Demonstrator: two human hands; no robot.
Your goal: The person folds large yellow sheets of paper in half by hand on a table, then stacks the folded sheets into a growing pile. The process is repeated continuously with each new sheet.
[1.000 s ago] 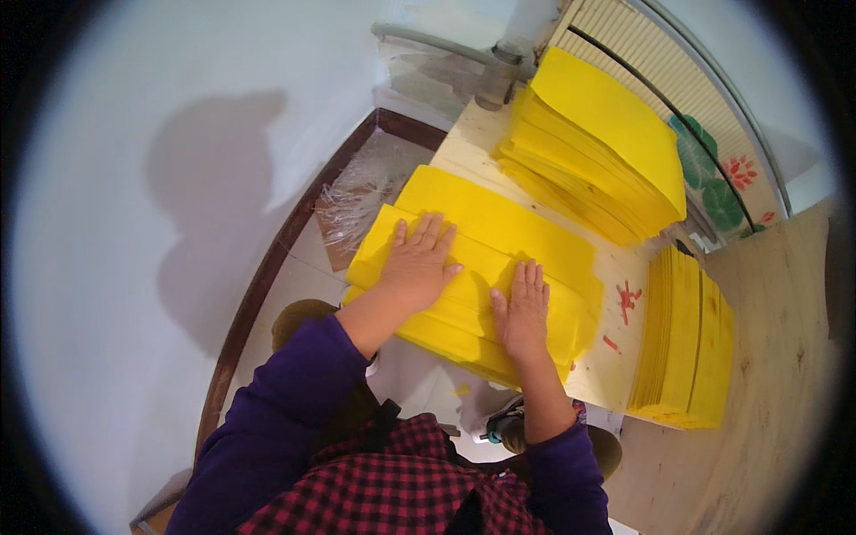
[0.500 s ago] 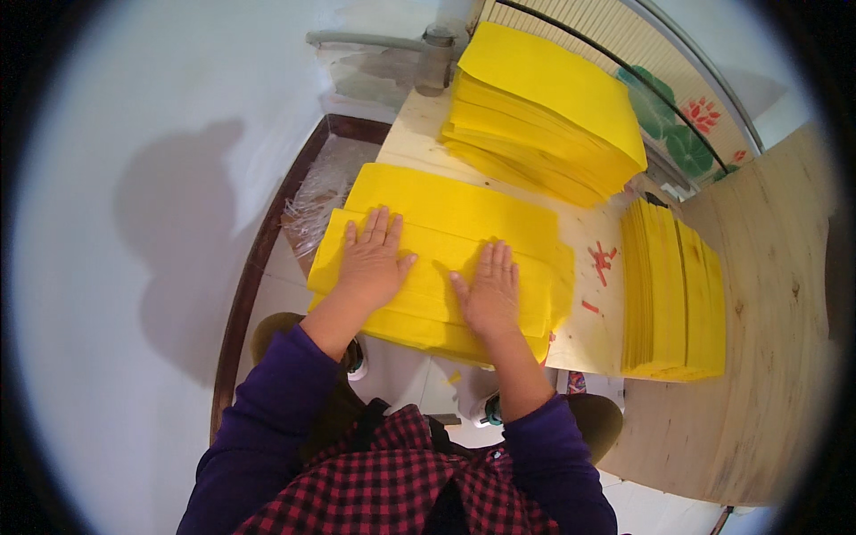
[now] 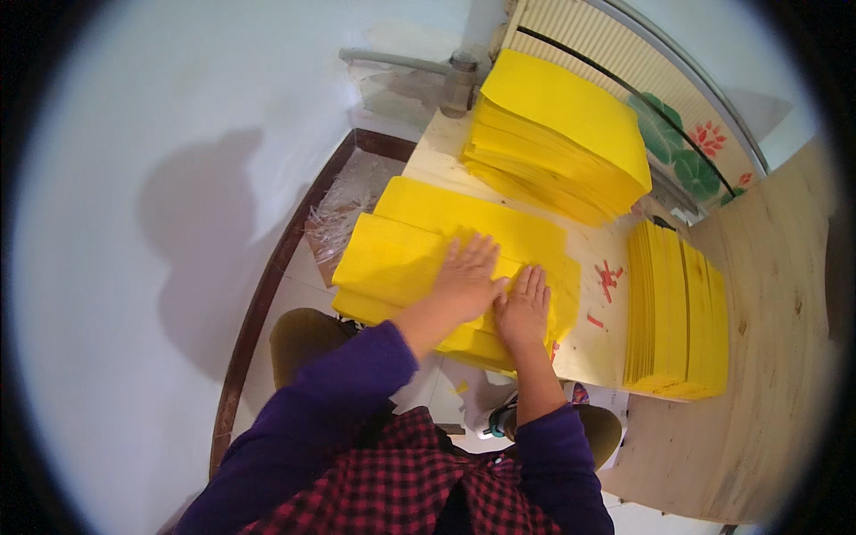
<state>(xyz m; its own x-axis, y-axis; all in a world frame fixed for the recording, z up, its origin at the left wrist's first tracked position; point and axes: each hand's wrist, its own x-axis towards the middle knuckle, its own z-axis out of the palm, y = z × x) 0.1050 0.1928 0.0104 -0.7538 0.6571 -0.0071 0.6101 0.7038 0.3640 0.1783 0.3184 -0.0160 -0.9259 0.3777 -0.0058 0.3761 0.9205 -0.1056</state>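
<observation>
The left hand (image 3: 465, 283) has slid right, just beside the right hand (image 3: 523, 312). Both lie flat, fingers (image 3: 478, 254) slightly apart, on one near stack (image 3: 388, 259) of yellow sheets. The bench (image 3: 606, 352) carries two more: one back stack (image 3: 566, 107), one right stack (image 3: 662, 312).

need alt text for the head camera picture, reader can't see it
A person's left hand and right hand press flat, close together, on layered yellow sheets at a pale wooden table. Behind the sheets is a tall yellow stack; to the right stands a yellow bundle, with small red strips in between.
</observation>
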